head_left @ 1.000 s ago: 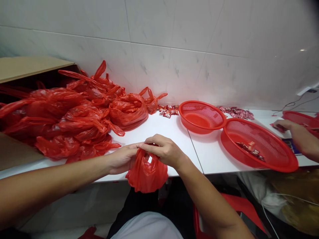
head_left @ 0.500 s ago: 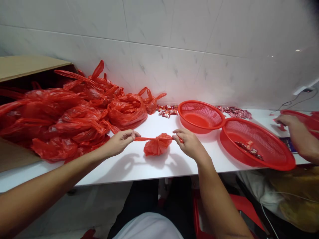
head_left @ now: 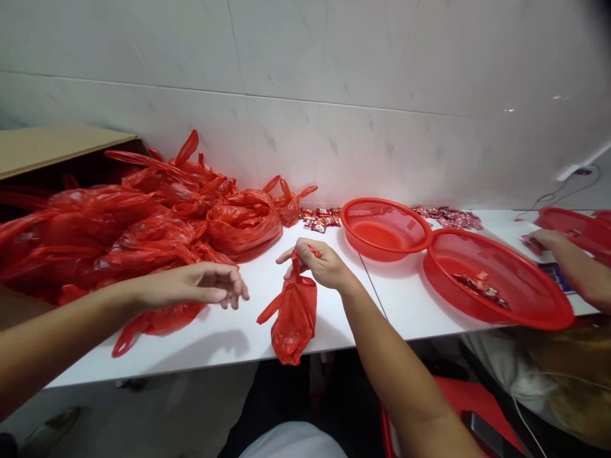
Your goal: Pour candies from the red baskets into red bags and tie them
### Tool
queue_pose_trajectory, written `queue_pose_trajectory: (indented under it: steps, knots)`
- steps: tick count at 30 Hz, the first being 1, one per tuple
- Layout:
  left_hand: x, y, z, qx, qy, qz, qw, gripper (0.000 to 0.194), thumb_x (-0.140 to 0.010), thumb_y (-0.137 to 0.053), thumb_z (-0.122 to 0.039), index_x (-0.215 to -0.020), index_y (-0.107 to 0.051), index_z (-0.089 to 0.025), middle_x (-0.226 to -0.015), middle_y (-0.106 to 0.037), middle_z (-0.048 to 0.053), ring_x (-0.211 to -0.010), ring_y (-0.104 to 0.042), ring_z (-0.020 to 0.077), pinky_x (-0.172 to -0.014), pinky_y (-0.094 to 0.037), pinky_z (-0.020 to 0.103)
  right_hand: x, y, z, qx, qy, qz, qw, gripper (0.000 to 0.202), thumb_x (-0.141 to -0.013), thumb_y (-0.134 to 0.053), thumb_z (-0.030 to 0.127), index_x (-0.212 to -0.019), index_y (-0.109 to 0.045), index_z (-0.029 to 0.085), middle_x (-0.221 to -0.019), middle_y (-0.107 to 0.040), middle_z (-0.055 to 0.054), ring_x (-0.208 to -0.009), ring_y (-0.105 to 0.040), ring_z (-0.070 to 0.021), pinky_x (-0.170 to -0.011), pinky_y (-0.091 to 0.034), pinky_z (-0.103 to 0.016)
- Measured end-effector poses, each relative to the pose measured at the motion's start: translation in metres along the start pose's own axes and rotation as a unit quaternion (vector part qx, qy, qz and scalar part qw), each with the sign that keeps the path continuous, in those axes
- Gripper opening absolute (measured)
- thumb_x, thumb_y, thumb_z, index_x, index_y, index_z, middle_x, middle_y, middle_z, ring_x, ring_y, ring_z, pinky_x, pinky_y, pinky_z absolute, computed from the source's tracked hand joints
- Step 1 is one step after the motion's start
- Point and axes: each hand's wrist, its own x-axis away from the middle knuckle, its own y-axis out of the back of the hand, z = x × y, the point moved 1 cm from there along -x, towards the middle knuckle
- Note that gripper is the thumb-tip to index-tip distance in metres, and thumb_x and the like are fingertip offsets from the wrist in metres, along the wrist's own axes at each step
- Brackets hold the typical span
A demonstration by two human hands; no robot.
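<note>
A small knotted red plastic bag (head_left: pixel 293 318) hangs from my right hand (head_left: pixel 319 264), whose fingers grip one of its handles near the front of the white table. To the left, my left hand (head_left: pixel 217 284) is in the air with its fingers apart and loosely curled, holding nothing. It is nearest to a big heap of red plastic bags (head_left: pixel 153 235). A fuller red bag (head_left: pixel 245 219) sits at the right side of that heap.
Wrapped sweets (head_left: pixel 321 219) lie near the wall. Two red baskets (head_left: pixel 382 245) (head_left: pixel 496 264) stand to the right, the farther one holding some sweets. A cardboard box (head_left: pixel 62 147) is at left. Another person's hand (head_left: pixel 548 240) works at far right.
My left hand has let go of the small bag and moved left and down. My right hand has moved left and lifted the bag, which now hangs nearer the table's front edge.
</note>
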Motion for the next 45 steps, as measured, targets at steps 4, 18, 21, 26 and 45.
queue_pose_trajectory:
  steps: [4, 18, 21, 26, 45]
  knots:
    - [-0.013, -0.033, 0.008, -0.097, -0.005, 0.046, 0.994, 0.055, -0.08, -0.081, -0.051, -0.127, -0.07, -0.026, -0.119, -0.073, 0.01, -0.095, -0.068, 0.0247, -0.079, -0.054, 0.031, 0.006, -0.014, 0.012, -0.005, 0.013, -0.024, 1.0, 0.059, -0.099, -0.049, 0.072, -0.096, -0.07, 0.017, -0.081, -0.069, -0.003, -0.07, -0.072, -0.0147, -0.07, -0.06, -0.029]
    - [-0.038, -0.051, -0.024, -0.203, -0.055, -0.08, 0.974, 0.042, -0.099, -0.055, -0.053, -0.075, -0.064, -0.019, -0.067, -0.068, 0.001, -0.063, -0.062, 0.016, -0.06, -0.045, 0.026, 0.019, -0.004, 0.006, 0.23, -0.044, -0.029, 0.972, 0.048, -0.105, -0.041, 0.065, -0.098, -0.062, 0.022, -0.084, -0.065, 0.0, -0.078, -0.062, -0.016, -0.073, -0.048, -0.028]
    - [-0.046, -0.062, -0.022, -0.085, -0.097, -0.108, 0.986, 0.041, -0.098, -0.058, -0.051, -0.076, -0.064, -0.018, -0.066, -0.064, 0.001, -0.061, -0.061, 0.0152, -0.06, -0.048, 0.026, 0.023, -0.011, 0.005, 0.303, -0.1, 0.031, 0.947, 0.034, -0.107, -0.044, 0.056, -0.109, -0.056, 0.025, -0.087, -0.067, 0.001, -0.079, -0.061, -0.0174, -0.073, -0.045, -0.029]
    - [-0.06, -0.071, 0.001, 0.02, -0.169, -0.217, 0.961, 0.036, -0.097, -0.063, -0.048, -0.08, -0.068, -0.017, -0.073, -0.066, 0.003, -0.068, -0.059, 0.0148, -0.069, -0.049, 0.027, 0.019, -0.009, -0.001, 0.395, -0.144, 0.073, 0.904, 0.037, -0.109, -0.037, 0.049, -0.102, -0.063, 0.025, -0.076, -0.063, 0.001, -0.068, -0.056, -0.0164, -0.066, -0.038, -0.027]
    - [-0.081, -0.071, 0.019, 0.275, -0.152, -0.169, 0.934, 0.037, -0.094, -0.069, -0.051, -0.081, -0.07, -0.016, -0.097, -0.075, 0.009, -0.095, -0.072, 0.0246, -0.096, -0.056, 0.042, 0.044, 0.012, -0.038, 0.209, -0.02, 0.038, 0.977, 0.054, -0.104, -0.046, 0.059, -0.075, -0.069, 0.02, -0.105, -0.072, -0.009, -0.103, -0.066, -0.0213, -0.095, -0.051, -0.034]
